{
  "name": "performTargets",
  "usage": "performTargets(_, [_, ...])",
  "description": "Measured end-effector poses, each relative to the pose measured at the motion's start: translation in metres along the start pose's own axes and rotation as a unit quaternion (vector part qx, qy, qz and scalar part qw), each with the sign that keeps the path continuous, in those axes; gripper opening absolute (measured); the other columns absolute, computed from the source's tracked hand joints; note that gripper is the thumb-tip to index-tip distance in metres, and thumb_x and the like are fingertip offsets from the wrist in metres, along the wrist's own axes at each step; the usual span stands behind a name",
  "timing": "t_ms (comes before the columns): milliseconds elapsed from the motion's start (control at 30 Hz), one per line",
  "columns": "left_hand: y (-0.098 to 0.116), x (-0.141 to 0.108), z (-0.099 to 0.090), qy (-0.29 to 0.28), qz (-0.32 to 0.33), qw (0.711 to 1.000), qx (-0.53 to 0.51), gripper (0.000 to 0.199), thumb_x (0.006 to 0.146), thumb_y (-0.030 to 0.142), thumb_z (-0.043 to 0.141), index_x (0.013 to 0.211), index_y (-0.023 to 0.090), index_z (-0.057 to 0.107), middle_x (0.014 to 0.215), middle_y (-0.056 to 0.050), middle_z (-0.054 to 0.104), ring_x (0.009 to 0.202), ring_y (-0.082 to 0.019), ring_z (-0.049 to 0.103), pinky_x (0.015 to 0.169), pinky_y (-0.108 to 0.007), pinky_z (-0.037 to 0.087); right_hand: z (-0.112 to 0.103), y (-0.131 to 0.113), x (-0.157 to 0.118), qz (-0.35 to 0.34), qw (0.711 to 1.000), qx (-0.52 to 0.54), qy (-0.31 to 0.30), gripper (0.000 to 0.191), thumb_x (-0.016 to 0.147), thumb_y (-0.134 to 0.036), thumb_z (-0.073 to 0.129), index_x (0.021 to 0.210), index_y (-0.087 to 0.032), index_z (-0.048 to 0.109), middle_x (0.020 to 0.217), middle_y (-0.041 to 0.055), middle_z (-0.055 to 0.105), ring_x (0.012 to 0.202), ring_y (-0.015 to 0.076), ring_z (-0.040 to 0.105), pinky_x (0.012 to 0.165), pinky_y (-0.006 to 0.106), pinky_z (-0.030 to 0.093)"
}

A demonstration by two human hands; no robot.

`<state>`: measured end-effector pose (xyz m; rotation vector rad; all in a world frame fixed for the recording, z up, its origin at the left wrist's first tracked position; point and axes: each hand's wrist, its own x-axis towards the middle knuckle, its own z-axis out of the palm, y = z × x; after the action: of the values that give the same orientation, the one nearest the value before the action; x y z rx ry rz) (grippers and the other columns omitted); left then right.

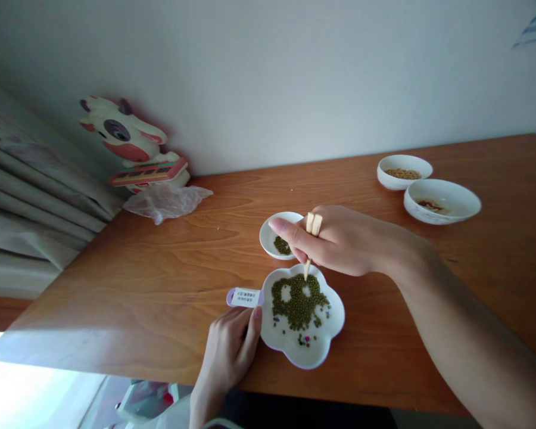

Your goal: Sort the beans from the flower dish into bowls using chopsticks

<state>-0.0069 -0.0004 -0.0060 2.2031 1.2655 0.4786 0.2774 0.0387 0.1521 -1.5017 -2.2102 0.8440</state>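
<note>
A white flower-shaped dish [304, 356] with a lilac rim and a labelled handle [245, 297] lies on the table, holding green mung beans [297, 304] and a few small coloured bits [307, 339]. My left hand [232, 341] has its fingers curled beside the handle, the thumb pressed against the dish's rim. Over the dish, my right hand [339, 241] grips a pair of wooden chopsticks [314, 224], their tips down among the beans. Partly hidden behind that hand is a small white bowl [267, 238] with more mung beans inside.
Back right stand two white bowls: one [382, 177] with tan beans or grains, the other [464, 210] with reddish-brown bits. A cow-shaped toy keyboard [149, 173] and a clear plastic bag [165, 202] are at the back left. A curtain [22, 220] hangs beside the wooden table [143, 286].
</note>
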Motion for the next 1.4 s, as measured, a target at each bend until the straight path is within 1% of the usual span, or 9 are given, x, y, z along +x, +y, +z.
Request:
performTargets(200, [-0.002,0.001,0.001,-0.006,-0.001,1.0,-0.004,0.037,0.107,0.031,0.04,0.072,0.02,0.047,0.072,-0.004,0.063,0.066,-0.014,0.053,0.068,-0.027,0.038,0.002,-0.002,0.002,-0.037,0.999,-0.013,0.002,0.078,0.101,-0.071,0.019,0.065,-0.019,0.066,0.057,0.0013,0.063,0.051,0.0131,0.051,0.064,0.033,0.034])
performTargets(300, [-0.001,0.0,0.0,-0.009,-0.002,1.0,-0.005,0.037,0.107,0.032,0.039,0.073,0.02,0.047,0.073,-0.003,0.063,0.067,-0.014,0.052,0.069,-0.027,0.038,0.002,-0.001,0.002,-0.037,0.999,-0.004,-0.003,0.079,0.102,-0.07,0.02,0.065,-0.019,0.066,0.052,-0.0006,0.058,0.048,0.012,0.048,0.062,0.033,0.032])
performTargets(500, [0.002,-0.001,-0.002,-0.011,-0.002,1.0,-0.004,0.038,0.108,0.032,0.038,0.073,0.02,0.047,0.074,-0.003,0.063,0.067,-0.014,0.052,0.068,-0.027,0.038,0.003,0.001,0.003,-0.055,0.998,0.026,0.001,0.078,0.103,-0.069,0.02,0.067,-0.018,0.067,0.052,-0.0029,0.057,0.047,0.0097,0.049,0.059,0.032,0.031])
performTargets(600, [0.002,-0.001,-0.002,-0.007,0.0,1.0,-0.008,0.037,0.107,0.031,0.039,0.073,0.02,0.048,0.073,-0.003,0.063,0.067,-0.014,0.053,0.068,-0.027,0.038,0.004,0.001,0.005,-0.078,0.996,0.036,-0.004,0.077,0.103,-0.069,0.022,0.063,-0.018,0.065,0.047,-0.0044,0.049,0.044,0.0086,0.044,0.06,0.032,0.031])
performTargets(700, [0.002,0.0,-0.001,-0.004,-0.001,1.0,-0.006,0.037,0.107,0.03,0.039,0.072,0.02,0.047,0.073,-0.003,0.063,0.066,-0.014,0.053,0.068,-0.027,0.038,0.005,0.001,0.006,-0.077,0.996,0.044,-0.009,0.077,0.102,-0.069,0.023,0.064,-0.018,0.065,0.046,-0.0046,0.046,0.044,0.0093,0.043,0.06,0.032,0.032])
performTargets(833, [0.001,0.0,-0.001,-0.005,-0.001,1.0,-0.008,0.037,0.107,0.03,0.04,0.072,0.02,0.047,0.073,-0.003,0.063,0.066,-0.014,0.052,0.068,-0.027,0.038,0.006,0.005,0.008,-0.067,0.996,0.049,-0.016,0.078,0.101,-0.071,0.022,0.065,-0.018,0.067,0.047,-0.0044,0.049,0.043,0.0093,0.042,0.058,0.032,0.032])
performTargets(967, [0.001,-0.001,0.0,-0.001,0.0,1.0,-0.008,0.037,0.107,0.03,0.04,0.072,0.02,0.048,0.072,-0.003,0.063,0.066,-0.013,0.052,0.068,-0.027,0.038,0.007,0.007,0.009,-0.054,0.997,0.049,-0.017,0.079,0.1,-0.072,0.02,0.067,-0.018,0.067,0.052,-0.0029,0.055,0.047,0.0101,0.047,0.058,0.032,0.032])
performTargets(1233, [0.003,0.0,-0.001,-0.006,-0.001,1.0,-0.007,0.038,0.107,0.031,0.039,0.072,0.02,0.047,0.071,-0.002,0.062,0.065,-0.013,0.052,0.067,-0.027,0.037,0.009,0.01,0.012,-0.061,0.997,0.054,-0.014,0.079,0.102,-0.07,0.019,0.067,-0.018,0.067,0.053,-0.0037,0.055,0.048,0.0091,0.049,0.059,0.031,0.032])
performTargets(1400, [0.002,-0.001,-0.001,-0.002,0.001,1.0,-0.002,0.038,0.107,0.032,0.039,0.072,0.02,0.048,0.073,-0.003,0.063,0.066,-0.014,0.053,0.067,-0.027,0.037,0.009,0.01,0.012,-0.058,0.997,0.041,-0.006,0.08,0.102,-0.07,0.018,0.066,-0.018,0.067,0.05,-0.0038,0.052,0.046,0.0092,0.047,0.059,0.032,0.031])
